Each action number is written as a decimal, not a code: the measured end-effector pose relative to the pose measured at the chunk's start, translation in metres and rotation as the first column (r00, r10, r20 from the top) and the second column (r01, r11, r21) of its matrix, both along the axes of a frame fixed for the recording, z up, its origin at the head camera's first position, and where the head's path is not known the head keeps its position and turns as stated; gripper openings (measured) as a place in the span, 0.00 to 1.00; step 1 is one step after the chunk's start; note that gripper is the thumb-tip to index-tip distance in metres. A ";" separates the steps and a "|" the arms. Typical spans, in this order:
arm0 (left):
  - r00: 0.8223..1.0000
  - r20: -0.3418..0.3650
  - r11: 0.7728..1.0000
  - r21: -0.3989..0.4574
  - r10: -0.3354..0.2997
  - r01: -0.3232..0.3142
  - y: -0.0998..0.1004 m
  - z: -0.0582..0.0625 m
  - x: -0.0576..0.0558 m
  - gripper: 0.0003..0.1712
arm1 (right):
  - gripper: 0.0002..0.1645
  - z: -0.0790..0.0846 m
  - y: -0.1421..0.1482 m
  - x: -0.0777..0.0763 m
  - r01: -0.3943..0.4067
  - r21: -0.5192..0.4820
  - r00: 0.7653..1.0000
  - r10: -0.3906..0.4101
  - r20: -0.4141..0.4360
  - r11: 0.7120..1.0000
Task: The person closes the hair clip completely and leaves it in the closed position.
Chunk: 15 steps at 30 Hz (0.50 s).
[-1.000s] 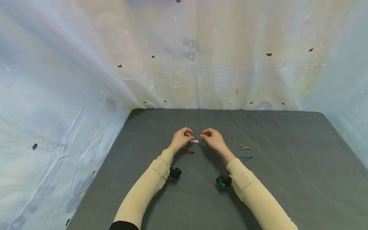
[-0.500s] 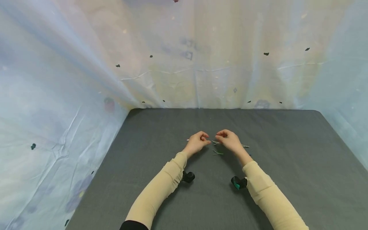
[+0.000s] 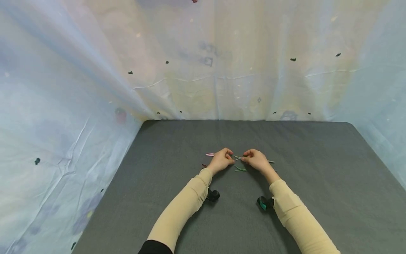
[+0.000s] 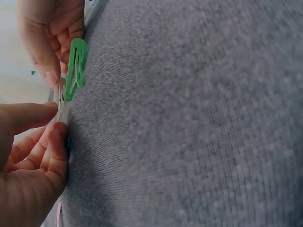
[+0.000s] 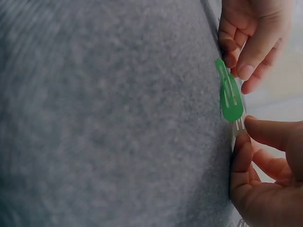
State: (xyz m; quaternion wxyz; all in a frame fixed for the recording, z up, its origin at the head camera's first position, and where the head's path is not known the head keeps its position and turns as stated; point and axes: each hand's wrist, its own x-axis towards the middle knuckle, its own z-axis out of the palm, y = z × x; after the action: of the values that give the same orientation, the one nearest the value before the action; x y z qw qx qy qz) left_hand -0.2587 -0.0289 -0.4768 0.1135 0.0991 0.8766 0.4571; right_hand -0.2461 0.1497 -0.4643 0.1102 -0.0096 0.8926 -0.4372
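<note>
Right hand [image 3: 257, 161] is pinching, seemingly steadying, a slim whitish hair clip [image 4: 60, 94]. Left hand [image 3: 221, 161], fingers apart alongside, is likely needing alignment.

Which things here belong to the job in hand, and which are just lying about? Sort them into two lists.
In the job, by the look of it:
pale clip, between the hands
right hand, pinching it
left hand, at its other end

Apparently just lying about:
green clip
pink clip
red clip, partly hidden
other pale clip, partly hidden
</note>
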 end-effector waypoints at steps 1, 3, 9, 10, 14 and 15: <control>1.000 -0.005 1.000 -0.007 0.003 -0.003 0.001 -0.001 -0.001 0.19 | 0.19 -0.001 0.000 -0.001 0.001 0.000 1.000 -0.001 0.001 1.000; 1.000 -0.011 1.000 -0.015 0.009 -0.009 0.002 -0.001 -0.001 0.19 | 0.18 -0.001 0.001 -0.001 0.001 0.002 1.000 -0.001 -0.002 1.000; 1.000 -0.023 0.999 -0.043 0.013 -0.014 0.005 -0.002 -0.001 0.18 | 0.14 -0.004 0.000 -0.003 0.013 0.065 0.999 -0.011 -0.030 0.998; 1.000 -0.027 0.999 -0.050 0.014 -0.015 0.006 -0.003 -0.001 0.17 | 0.13 -0.005 0.000 -0.003 0.016 0.076 0.999 -0.013 -0.036 0.997; 0.998 -0.065 0.996 -0.089 0.026 -0.031 0.008 -0.003 -0.001 0.16 | 0.12 -0.006 0.000 -0.004 0.024 0.101 0.998 -0.018 -0.057 0.995; 0.997 -0.077 0.994 -0.099 0.031 -0.038 0.009 -0.002 0.000 0.15 | 0.12 -0.006 0.000 -0.004 0.026 0.103 0.998 -0.019 -0.063 0.994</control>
State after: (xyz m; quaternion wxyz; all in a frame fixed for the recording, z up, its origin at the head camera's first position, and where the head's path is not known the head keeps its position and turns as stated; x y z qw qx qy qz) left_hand -0.2590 -0.0202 -0.4793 0.0772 0.0953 0.9037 0.4103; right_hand -0.2500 0.1495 -0.4702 0.0778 -0.0073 0.9171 -0.3909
